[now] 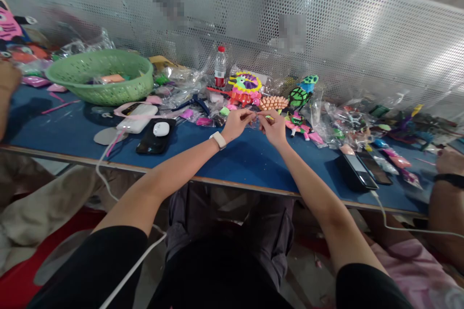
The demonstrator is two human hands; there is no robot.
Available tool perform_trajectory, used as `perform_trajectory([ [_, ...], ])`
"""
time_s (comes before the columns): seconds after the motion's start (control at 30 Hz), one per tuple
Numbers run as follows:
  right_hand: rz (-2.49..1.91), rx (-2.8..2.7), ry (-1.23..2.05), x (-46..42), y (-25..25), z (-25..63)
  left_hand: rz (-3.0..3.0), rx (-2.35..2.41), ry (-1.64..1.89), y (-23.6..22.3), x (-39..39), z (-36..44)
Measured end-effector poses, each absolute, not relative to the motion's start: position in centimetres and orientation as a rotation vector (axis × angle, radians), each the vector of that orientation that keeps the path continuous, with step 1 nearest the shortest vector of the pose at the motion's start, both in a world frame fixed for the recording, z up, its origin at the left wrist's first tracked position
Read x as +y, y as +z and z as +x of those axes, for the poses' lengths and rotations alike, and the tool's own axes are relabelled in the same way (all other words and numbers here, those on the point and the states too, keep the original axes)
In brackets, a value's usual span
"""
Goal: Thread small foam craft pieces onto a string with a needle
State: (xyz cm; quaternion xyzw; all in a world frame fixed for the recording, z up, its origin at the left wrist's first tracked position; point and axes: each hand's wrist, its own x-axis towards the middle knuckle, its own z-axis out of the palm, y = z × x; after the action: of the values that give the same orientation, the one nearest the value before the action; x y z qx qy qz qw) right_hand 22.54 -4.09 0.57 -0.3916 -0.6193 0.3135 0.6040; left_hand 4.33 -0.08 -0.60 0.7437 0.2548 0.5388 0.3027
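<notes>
Above the middle of the blue table, my left hand (235,124) and my right hand (273,128) come close together, fingertips almost meeting. Both are closed in a pinch. Between them is something small with a see-through shine, too small to name. Just beyond my fingers sit a spiky orange clay piece (273,103), a colourful clay figure with a yellow-edged round shell (246,86), and a green and black shell-patterned figure (300,95). Beside my right hand lies a small pink and green clay figure (297,124). Several small clay packets, one bright pink (204,121), lie left of my left hand.
A green plastic basket (99,77) stands at the left, with a red-capped bottle (220,67) behind. A phone (155,142) bearing a white case (161,129) and a white power bank (137,118) lie nearer. At right is a black device (357,171). Co-workers' arms flank both sides.
</notes>
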Motion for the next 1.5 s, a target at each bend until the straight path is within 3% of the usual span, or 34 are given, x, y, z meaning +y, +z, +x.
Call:
perform_trajectory([
  [0.4,-0.856,-1.178,1.286,-4.1,1.9,22.9,2.129,0.732,1.588,-0.4,-0.7,4.2],
  [1.5,-0.902,-1.285,1.362,-4.8,2.8,23.8,2.176,0.579,1.549,0.1,-0.9,4.4],
])
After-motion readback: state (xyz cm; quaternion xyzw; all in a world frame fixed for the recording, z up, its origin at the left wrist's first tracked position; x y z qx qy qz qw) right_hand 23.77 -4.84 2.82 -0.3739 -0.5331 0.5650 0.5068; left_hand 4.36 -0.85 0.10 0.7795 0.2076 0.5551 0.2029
